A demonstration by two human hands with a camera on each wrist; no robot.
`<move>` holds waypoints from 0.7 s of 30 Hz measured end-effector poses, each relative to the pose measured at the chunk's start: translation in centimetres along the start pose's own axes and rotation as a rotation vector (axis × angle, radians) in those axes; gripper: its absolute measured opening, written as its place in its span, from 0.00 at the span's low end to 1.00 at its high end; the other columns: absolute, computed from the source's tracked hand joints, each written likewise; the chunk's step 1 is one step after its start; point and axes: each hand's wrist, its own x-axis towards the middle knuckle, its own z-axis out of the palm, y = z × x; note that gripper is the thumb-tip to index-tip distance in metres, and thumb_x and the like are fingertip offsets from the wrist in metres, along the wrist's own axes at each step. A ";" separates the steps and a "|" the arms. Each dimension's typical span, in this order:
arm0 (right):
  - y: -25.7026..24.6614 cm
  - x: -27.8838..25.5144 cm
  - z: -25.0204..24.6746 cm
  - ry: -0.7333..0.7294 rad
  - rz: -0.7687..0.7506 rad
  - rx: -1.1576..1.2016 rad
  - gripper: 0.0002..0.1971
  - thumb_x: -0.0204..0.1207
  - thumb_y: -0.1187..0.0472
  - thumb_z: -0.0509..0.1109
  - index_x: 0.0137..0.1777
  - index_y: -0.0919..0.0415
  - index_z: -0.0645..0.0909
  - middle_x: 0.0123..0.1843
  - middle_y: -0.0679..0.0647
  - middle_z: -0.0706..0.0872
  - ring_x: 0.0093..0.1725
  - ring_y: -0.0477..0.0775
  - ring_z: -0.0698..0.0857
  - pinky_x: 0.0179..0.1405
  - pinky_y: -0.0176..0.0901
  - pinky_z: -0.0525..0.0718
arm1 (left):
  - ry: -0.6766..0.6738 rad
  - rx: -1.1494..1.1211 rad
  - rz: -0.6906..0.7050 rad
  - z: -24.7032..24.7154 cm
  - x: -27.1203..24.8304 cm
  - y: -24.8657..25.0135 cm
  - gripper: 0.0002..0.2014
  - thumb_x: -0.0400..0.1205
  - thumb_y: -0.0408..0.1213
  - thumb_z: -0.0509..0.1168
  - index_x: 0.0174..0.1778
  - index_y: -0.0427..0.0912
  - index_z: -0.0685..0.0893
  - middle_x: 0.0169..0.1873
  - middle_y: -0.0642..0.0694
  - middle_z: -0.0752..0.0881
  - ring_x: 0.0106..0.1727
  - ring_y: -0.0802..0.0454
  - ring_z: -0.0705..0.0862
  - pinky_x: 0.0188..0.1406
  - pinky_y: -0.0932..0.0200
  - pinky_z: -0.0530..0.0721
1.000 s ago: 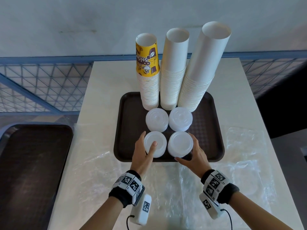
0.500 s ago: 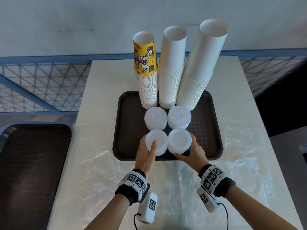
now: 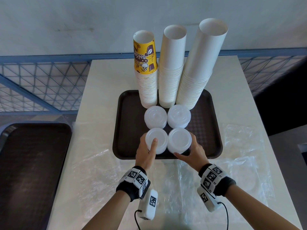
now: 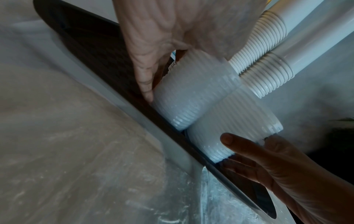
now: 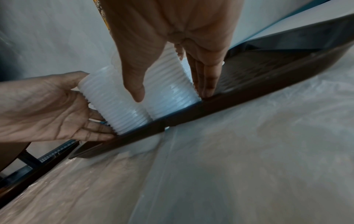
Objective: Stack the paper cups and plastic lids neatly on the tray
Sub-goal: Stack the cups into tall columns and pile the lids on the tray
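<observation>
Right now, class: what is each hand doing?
Left hand: holds the near-left lid stack, thumb on top.
Right hand: cups the near-right lid stack.

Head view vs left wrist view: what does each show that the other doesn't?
Only the head view: the tops of all three cup stacks, including the yellow printed cup, the two far lid stacks, and a second tray at left. Only the left wrist view: the ribbed sides of the two near lid stacks down to the tray floor. Both: the left hand and right hand holding those stacks on the tray.
</observation>
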 end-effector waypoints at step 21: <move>-0.2 -0.5 -0.8 -0.036 -0.033 -0.021 0.51 0.62 0.57 0.82 0.79 0.53 0.52 0.72 0.50 0.73 0.68 0.51 0.76 0.68 0.45 0.74 | 0.054 0.021 -0.019 -0.2 0.1 0.0 0.35 0.80 0.59 0.58 0.79 0.49 0.55 0.76 0.44 0.68 0.76 0.47 0.68 0.75 0.47 0.68</move>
